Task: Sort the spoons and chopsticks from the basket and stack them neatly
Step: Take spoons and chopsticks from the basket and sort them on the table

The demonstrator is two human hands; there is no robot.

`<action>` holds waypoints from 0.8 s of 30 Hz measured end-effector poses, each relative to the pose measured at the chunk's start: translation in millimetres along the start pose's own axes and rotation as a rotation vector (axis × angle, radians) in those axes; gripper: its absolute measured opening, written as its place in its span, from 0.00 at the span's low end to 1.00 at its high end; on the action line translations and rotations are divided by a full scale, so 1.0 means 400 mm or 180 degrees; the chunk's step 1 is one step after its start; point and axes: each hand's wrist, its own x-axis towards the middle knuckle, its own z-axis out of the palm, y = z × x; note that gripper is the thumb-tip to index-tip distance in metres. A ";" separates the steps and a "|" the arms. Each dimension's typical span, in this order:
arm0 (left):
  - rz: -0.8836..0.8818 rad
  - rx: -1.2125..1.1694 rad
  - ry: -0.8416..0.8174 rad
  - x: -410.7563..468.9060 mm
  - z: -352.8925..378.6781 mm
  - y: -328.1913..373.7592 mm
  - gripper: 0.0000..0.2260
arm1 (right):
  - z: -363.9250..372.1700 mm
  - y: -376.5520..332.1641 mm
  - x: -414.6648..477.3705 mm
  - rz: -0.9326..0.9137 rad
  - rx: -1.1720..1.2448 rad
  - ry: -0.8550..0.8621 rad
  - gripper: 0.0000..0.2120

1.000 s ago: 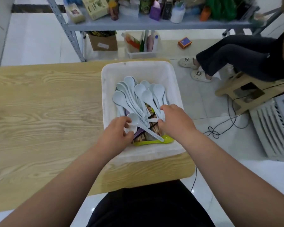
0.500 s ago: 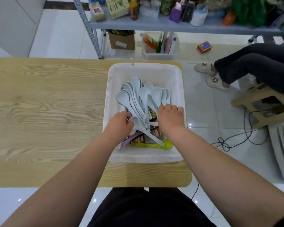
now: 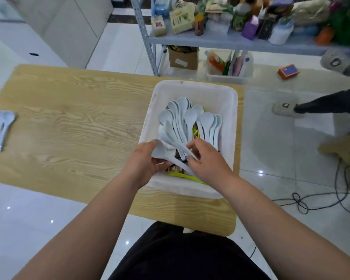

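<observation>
A white plastic basket [image 3: 229, 110] sits on the right end of the wooden table [image 3: 73, 126]. Several pale blue spoons [image 3: 187, 122] fan out inside it, over brown chopsticks [image 3: 175, 169] and a yellow-green strip at the near end. My left hand [image 3: 144, 160] grips the bowl of one spoon [image 3: 160, 150] at the basket's near left. My right hand [image 3: 205, 160] pinches spoon handles just right of it. A small stack of spoons [image 3: 0, 126] lies at the table's far left edge.
A metal shelf rack [image 3: 240, 40] crowded with bottles and boxes stands beyond the table, a cardboard box and a white bin under it. A seated person's legs and slipper [image 3: 287, 109] are at the right. Cables [image 3: 319, 199] trail across the floor on the right.
My left hand has lifted one spoon up from the pile at the basket's near end. My right hand shifted onto the handles beside it. The view swung left, showing the stacked spoons.
</observation>
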 end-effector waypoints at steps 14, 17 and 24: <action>0.0461 -0.0793 0.0163 -0.204 -0.304 -0.099 0.06 | 0.314 -0.244 -0.078 -0.0270 0.0515 -0.0774 0.04; 0.0635 -0.0902 0.0240 -0.233 -0.427 -0.119 0.09 | 0.426 -0.326 -0.095 -0.0330 0.0347 -0.0909 0.06; 0.0659 -0.1147 0.0608 -0.306 -0.778 -0.118 0.10 | 0.730 -0.526 -0.123 -0.0380 0.0203 -0.1309 0.07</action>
